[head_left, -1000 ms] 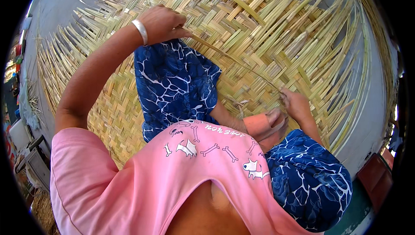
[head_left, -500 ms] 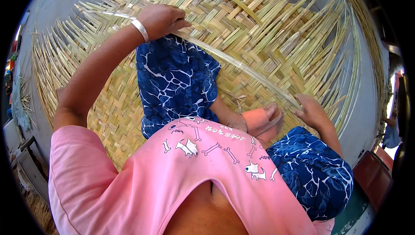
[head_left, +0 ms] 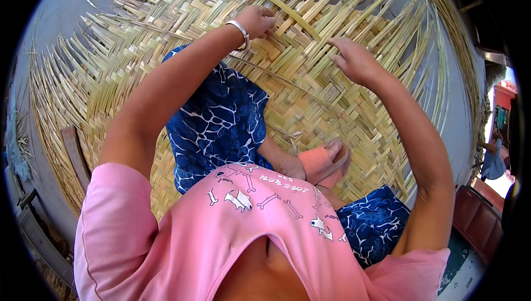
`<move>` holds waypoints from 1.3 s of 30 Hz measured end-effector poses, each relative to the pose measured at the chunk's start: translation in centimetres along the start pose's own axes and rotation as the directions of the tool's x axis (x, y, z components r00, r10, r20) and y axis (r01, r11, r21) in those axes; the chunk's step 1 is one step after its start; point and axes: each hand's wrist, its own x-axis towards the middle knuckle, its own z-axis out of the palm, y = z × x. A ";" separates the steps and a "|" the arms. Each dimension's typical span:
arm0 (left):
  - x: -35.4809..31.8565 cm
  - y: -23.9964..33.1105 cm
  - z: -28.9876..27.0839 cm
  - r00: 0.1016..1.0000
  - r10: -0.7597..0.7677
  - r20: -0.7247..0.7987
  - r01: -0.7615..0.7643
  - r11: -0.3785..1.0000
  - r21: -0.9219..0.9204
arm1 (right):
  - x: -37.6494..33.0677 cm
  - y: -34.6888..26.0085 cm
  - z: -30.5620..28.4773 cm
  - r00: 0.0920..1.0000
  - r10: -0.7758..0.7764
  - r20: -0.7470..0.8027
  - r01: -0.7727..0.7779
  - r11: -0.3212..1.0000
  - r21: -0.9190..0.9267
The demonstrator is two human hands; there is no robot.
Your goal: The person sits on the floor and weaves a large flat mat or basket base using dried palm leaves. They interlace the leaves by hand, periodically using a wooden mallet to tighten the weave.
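A large mat of woven pale green and straw-coloured strips spreads under and in front of me, with loose strip ends fanning out along its far and side edges. My left hand, with a silver bangle at the wrist, hovers over the far middle of the weave, its fingers loosely bent and nothing visible in them. To its right, my right hand has thumb and forefinger apart, close to the end of a wide greenish strip that lies slantwise. A thin strip runs across the weave below both hands.
My foot in an orange sandal rests on the mat between my knees in blue patterned cloth. A brown wooden piece lies at the left. A bundle of long strips curves along the right; beyond are a dark red box and another person.
Both hands have let go of the long strip they held stretched. The left hand has moved right; the right hand has moved far forward and left, near the greenish strip.
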 end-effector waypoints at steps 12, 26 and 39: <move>4.2 3.0 1.3 0.996 -0.012 0.089 0.066 0.771 -0.633 | 6.2 2.0 5.5 0.902 0.359 -0.238 -0.243 0.881 0.407; 11.3 8.6 6.2 0.998 0.054 0.034 -0.064 0.805 0.590 | 4.0 -1.0 4.5 0.706 0.625 -0.332 -0.289 0.683 0.671; 9.6 9.7 6.2 0.932 -0.153 0.329 0.047 0.950 0.308 | 2.1 -2.3 4.5 0.660 0.653 -0.371 -0.151 0.600 0.785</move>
